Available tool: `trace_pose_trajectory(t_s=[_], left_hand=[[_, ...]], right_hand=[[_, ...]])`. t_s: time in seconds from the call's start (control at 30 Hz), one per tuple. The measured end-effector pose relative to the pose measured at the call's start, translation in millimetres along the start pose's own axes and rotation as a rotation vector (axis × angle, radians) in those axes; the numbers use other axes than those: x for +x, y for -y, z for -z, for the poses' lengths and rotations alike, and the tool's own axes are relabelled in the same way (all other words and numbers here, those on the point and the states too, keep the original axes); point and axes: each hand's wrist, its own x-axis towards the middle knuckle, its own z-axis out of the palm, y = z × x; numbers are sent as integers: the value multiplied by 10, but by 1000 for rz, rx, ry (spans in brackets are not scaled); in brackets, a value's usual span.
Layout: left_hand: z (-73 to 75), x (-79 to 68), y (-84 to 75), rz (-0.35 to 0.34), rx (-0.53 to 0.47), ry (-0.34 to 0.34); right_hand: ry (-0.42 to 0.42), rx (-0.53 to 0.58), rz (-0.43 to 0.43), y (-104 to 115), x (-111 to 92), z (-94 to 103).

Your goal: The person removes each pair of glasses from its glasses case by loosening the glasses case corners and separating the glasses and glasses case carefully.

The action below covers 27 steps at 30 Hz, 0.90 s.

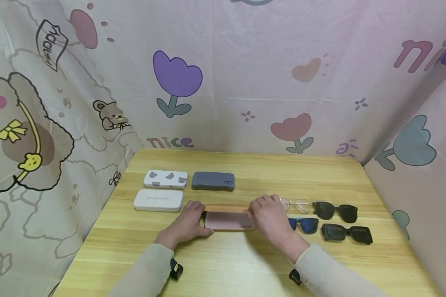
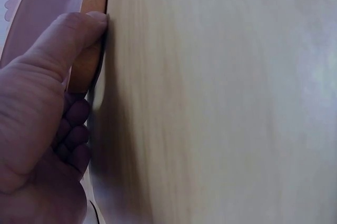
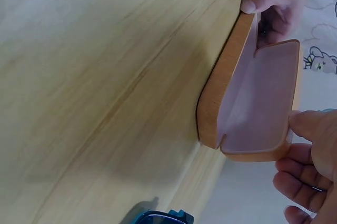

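Observation:
An orange-brown glasses case (image 1: 229, 221) with a pinkish lining stands on the table with its lid raised. Its inside shows no glasses in the right wrist view. My left hand (image 1: 186, 220) grips the left end of the case's base, the thumb (image 2: 73, 32) over the front edge and the other fingers curled at the end. My right hand (image 1: 272, 219) holds the raised lid (image 3: 263, 98) at its right end, pinching the rim with the thumb (image 3: 308, 124) and fingers. Part of the clear-lensed glasses (image 1: 302, 206) and the blue sunglasses (image 1: 307, 225) is hidden behind that hand.
Two black sunglasses (image 1: 336, 211) (image 1: 347, 233) lie at the right. On the left are a bear-patterned case (image 1: 165, 179), a white case (image 1: 158, 200) and a grey-blue case (image 1: 213, 181). A printed cloth (image 1: 226, 62) hangs behind the wooden table (image 1: 245, 264).

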Motion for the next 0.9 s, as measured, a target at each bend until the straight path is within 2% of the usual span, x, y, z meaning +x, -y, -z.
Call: trace_pose_trajectory(t_s=[0.33,0.9], left_hand=[[4,-2,-4,-3,-31,-13],[-20,0,24,6,-68,-13]], right_hand=[[-41,33,7,15,-70,-26],[-26,71,13,90,-208,-55]])
